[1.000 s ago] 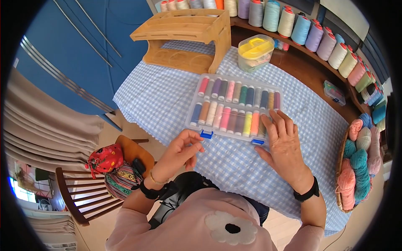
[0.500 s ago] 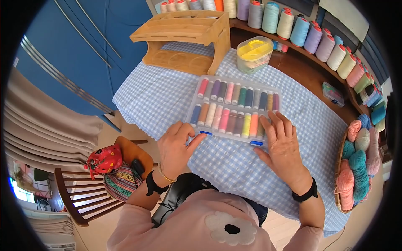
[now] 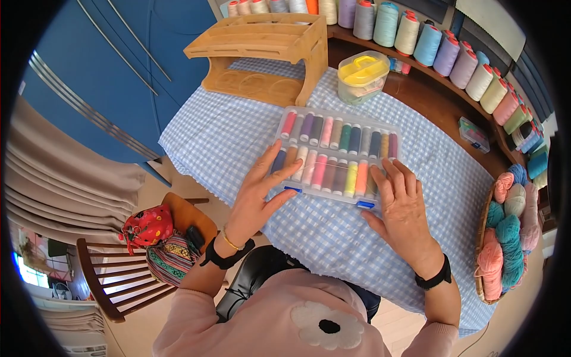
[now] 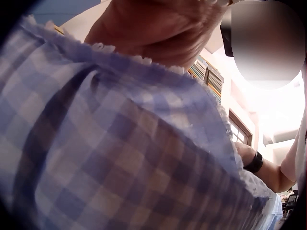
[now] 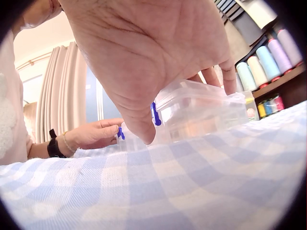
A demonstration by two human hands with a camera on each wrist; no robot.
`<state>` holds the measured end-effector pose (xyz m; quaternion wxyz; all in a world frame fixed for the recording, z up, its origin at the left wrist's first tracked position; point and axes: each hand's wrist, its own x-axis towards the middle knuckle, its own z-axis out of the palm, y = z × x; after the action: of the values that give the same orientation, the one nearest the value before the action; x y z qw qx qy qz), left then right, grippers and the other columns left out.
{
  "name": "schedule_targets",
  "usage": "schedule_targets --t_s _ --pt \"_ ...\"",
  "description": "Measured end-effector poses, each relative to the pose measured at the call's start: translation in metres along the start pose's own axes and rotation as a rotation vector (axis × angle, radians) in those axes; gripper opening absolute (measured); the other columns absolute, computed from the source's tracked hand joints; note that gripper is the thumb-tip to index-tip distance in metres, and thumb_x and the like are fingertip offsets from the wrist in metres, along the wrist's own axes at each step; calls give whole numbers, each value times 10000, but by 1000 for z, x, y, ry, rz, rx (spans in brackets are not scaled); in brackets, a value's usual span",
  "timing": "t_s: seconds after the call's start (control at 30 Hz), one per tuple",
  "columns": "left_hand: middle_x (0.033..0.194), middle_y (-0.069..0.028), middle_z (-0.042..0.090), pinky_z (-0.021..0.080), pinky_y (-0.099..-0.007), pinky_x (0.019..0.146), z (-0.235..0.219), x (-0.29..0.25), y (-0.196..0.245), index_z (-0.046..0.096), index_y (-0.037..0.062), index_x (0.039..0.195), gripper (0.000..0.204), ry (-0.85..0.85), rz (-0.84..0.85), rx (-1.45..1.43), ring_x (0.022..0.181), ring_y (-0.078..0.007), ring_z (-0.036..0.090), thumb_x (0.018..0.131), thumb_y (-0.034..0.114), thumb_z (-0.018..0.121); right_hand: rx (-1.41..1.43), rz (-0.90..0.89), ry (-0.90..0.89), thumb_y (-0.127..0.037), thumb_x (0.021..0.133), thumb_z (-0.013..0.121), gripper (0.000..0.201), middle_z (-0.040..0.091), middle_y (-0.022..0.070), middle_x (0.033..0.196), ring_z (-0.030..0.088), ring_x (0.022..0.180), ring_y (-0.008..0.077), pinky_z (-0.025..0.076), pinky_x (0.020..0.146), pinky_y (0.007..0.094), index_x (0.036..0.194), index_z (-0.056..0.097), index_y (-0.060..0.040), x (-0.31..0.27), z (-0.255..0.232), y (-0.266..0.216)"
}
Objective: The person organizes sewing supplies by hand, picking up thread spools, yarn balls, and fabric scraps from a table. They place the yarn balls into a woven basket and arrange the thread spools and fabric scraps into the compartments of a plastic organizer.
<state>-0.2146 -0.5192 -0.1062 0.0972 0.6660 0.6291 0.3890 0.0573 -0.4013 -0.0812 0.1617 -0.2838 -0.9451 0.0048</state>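
A clear plastic thread box with two rows of coloured spools lies on the cloth, its lid down. My left hand stretches over its front left corner, fingers straight and spread on the lid, thumb tip beside the left blue latch. Resting on the front right corner, my right hand has its fingertips on the lid. In the right wrist view its thumb points down at the box front, close to the right blue latch. The left wrist view shows mostly cloth, with the left fingers hidden.
A wooden organizer and a yellow-lidded tub stand behind the box. Large thread cones line the shelf at the back. A basket of yarn sits at the right table edge. A wooden chair with bags is at left.
The left latch, which stuck up earlier, lies flatter against the box. My left hand moved from that latch forward onto the lid, its fingers straightening. The right hand has hardly moved.
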Motion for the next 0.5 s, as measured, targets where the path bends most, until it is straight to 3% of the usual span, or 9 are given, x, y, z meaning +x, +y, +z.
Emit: schedule_targets --t_s 0.5 --pt "1581 -184 355 349 -377 1135 9 -2 -1 676 128 1297 440 86 -45 -115 1428 -318 403 862 84 720 9 3 -1 -199 689 849 878 405 184 1432 399 1326 365 366 1058 465 1425 395 -48 1 -1 -2"
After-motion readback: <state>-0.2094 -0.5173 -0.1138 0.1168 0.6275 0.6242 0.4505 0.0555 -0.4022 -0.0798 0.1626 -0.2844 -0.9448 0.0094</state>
